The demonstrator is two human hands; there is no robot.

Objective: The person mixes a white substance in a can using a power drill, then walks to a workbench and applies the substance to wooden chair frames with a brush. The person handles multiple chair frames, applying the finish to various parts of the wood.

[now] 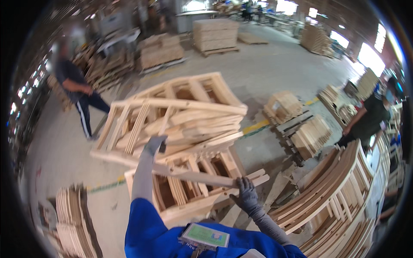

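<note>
A pale wooden slatted frame (202, 177), like a chair back, lies tilted on top of a stack of similar frames (199, 90). My left hand (155, 145), in a grey glove, is closed around a slat or rail near the frame's middle; its fingers are partly hidden. At the right end of the nearest rail, my right hand (246, 193), also grey-gloved, has its fingers wrapped over the wood. Loose curved wooden pieces (185, 122) show between the frame's bars. Beneath the held rail, more slatted frames (172, 213) sit lower in the stack.
Curved slatted frames (335, 202) stand in a row at right. Wooden parts on pallets (309, 135) lie beyond, and bundled slats (73, 219) at lower left. One person (75, 84) stands at left, another (370, 114) at right. Stacked boards (215, 34) stand at the back.
</note>
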